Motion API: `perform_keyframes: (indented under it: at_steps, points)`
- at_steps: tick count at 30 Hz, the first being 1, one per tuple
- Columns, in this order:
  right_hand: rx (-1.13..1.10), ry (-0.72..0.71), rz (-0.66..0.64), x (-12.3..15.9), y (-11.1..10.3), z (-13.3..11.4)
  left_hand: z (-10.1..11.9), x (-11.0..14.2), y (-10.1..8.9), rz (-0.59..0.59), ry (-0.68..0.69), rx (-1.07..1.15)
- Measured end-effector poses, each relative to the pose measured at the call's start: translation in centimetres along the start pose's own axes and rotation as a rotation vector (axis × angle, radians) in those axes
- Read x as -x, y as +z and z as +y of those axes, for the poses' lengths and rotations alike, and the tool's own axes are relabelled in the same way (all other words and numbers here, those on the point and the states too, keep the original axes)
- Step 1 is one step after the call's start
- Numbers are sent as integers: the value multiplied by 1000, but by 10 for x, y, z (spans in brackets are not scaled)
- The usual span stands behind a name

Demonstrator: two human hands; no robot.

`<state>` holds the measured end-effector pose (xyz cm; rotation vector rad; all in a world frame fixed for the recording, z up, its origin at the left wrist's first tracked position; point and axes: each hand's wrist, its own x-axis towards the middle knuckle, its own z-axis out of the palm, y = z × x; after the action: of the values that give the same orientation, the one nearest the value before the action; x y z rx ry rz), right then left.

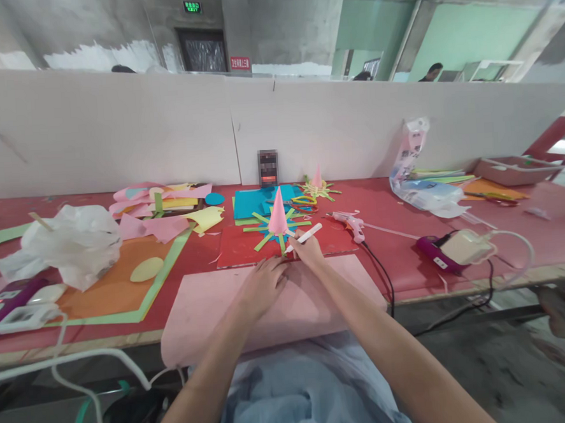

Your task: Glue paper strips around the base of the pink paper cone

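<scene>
A pink paper cone (pixel 278 217) stands upright on a star of green and blue paper strips (pixel 264 240), which lies on a red sheet (pixel 234 249). My right hand (pixel 308 251) is shut on a white marker pen (pixel 309 233), its lower end by the front green strip. Beside it, my left hand (pixel 266 281) lies palm down with fingers stretched towards the near end of that strip. Whether its fingertips press on the strip I cannot make out. Beneath both forearms spreads a pink sheet (pixel 206 305).
A glue gun (pixel 353 225) with its cord lies to the right, near a purple power strip (pixel 441 256). Scissors (pixel 303 202) and a second cone piece (pixel 317 180) sit behind. Crumpled plastic (pixel 81 243) and paper scraps (pixel 161 228) cover the left. A white partition (pixel 162 129) closes the back.
</scene>
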<state>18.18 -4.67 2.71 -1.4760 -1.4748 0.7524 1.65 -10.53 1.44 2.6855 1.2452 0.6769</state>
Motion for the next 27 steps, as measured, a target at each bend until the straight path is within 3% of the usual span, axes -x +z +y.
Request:
perform_keyframes:
  at_steps: [27]
  points:
    - [13,10,32,-1,0,2,0,0,2,-16,-13,-4]
